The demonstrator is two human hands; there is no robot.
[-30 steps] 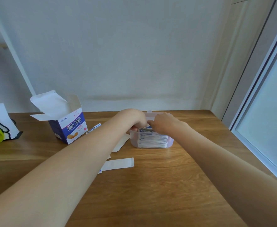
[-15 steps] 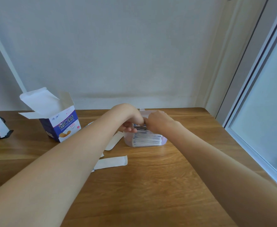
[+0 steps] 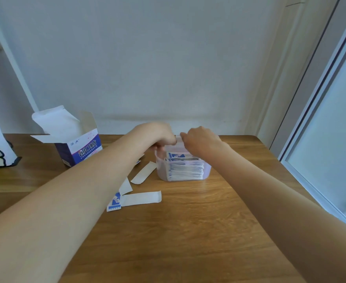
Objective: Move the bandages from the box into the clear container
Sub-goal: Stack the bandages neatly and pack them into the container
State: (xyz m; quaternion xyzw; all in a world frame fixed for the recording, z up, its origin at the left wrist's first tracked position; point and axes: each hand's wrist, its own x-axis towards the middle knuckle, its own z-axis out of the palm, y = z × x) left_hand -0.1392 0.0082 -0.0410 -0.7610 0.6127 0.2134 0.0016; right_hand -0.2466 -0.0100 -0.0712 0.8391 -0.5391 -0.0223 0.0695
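We had both hands over the container (image 3: 205, 172), the left hand (image 3: 159, 135) and right hand (image 3: 201, 139) curled at its rim (what they pinched, we could not tell). Bandages (image 3: 185, 169) stood stacked inside; the box (image 3: 84, 150) sat open on the tabletop (image 3: 188, 231), left.

One camera only, riding on my head, looking forward and down across the wooden table (image 3: 188, 231) toward the white wall (image 3: 157, 58) behind it. It's wide-angle, so both my forearms sweep in from the bottom corners, large and near, and meet mid-frame where my left hand (image 3: 157, 135) and right hand (image 3: 200, 139) sit farther off. The table's far edge runs across the middle, and a window frame (image 3: 321, 88) slants down the right side.
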